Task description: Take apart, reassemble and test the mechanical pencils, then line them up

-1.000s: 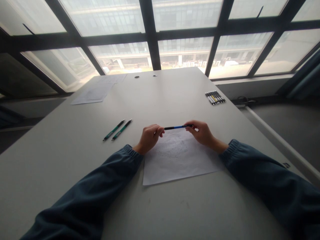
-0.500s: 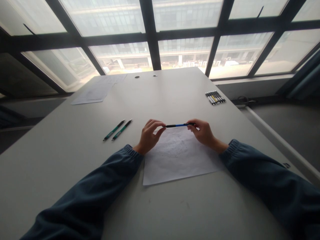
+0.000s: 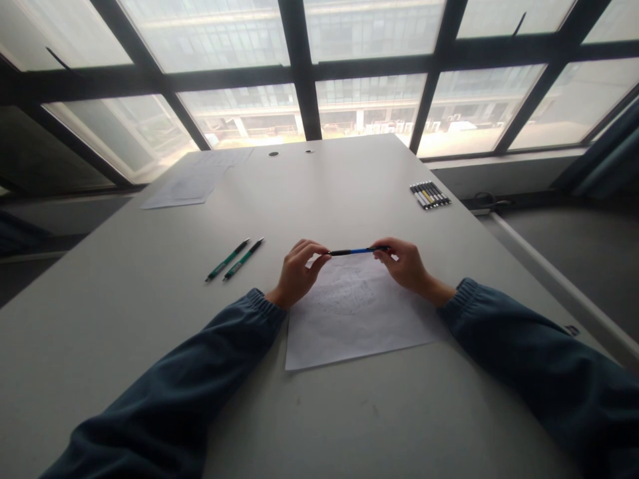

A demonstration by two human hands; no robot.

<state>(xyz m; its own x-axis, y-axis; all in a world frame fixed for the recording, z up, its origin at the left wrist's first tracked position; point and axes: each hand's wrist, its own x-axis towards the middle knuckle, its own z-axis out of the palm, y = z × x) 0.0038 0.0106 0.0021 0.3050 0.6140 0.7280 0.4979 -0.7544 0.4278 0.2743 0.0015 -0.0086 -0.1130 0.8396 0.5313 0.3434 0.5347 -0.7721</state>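
Note:
A blue and black pen (image 3: pixel 355 251) lies level between my two hands, over the far edge of a sheet of paper (image 3: pixel 359 339). My left hand (image 3: pixel 299 269) pinches its left end between thumb and fingers. At the other end, my right hand (image 3: pixel 402 263) closes its fingertips round the black part. Faint pen scribbles cover the middle of the sheet. Left of my left hand, two green and black pens (image 3: pixel 243 259) rest side by side on the table, slanting away from me.
The white table (image 3: pixel 150 299) reaches to the windows. Several pens in a row (image 3: pixel 430 195) lie near its right edge. More papers (image 3: pixel 187 179) lie at the far left, and a round hole (image 3: pixel 273 154) shows at the back.
The pen's left end has dipped very slightly, along with my left fingertips. Otherwise both hands and the things on the table stay where they were.

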